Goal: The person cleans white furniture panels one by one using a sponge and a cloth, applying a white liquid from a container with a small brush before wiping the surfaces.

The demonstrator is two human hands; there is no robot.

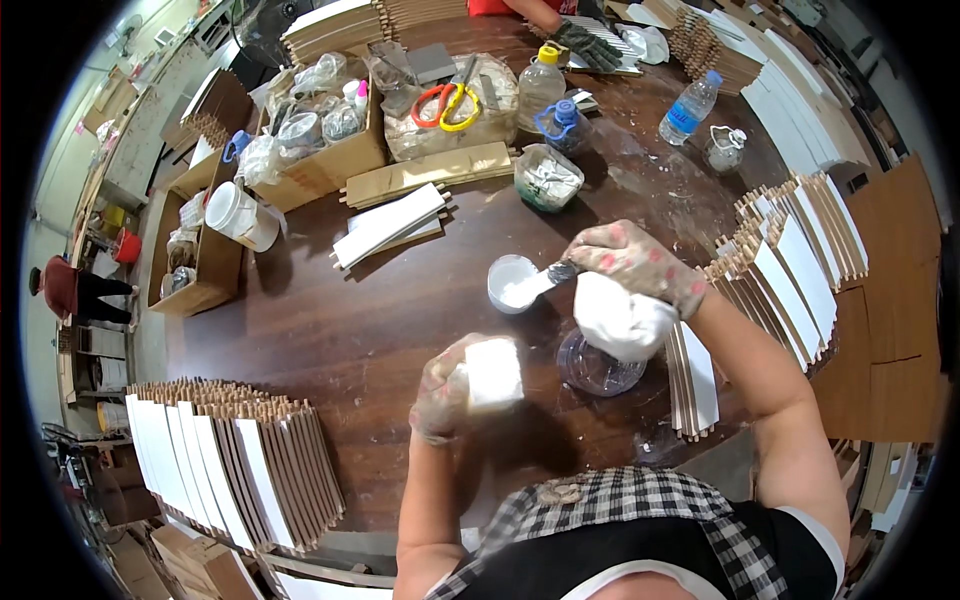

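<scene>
My left hand (440, 390), in a stained work glove, is closed around a white rectangular board (495, 374), held up over the table. My right hand (635, 265), in a glove with red dots, grips a putty knife (543, 284) by its dark handle. White-smeared, its blade tip reaches into a small cup of white paste (510, 270). Just below the right hand is a bunched white cloth (622, 322); whether the hand also holds it, I cannot tell. That cloth partly covers a clear plastic jar (598, 372).
White-faced slats with wooden pegs are stacked at left (230, 450) and right (790, 270). Farther back lie loose white slats (390, 230), a white bucket (240, 218), cardboard boxes, scissors (445, 107) and bottles (690, 107). Across the table is another person's gloved hand (588, 47).
</scene>
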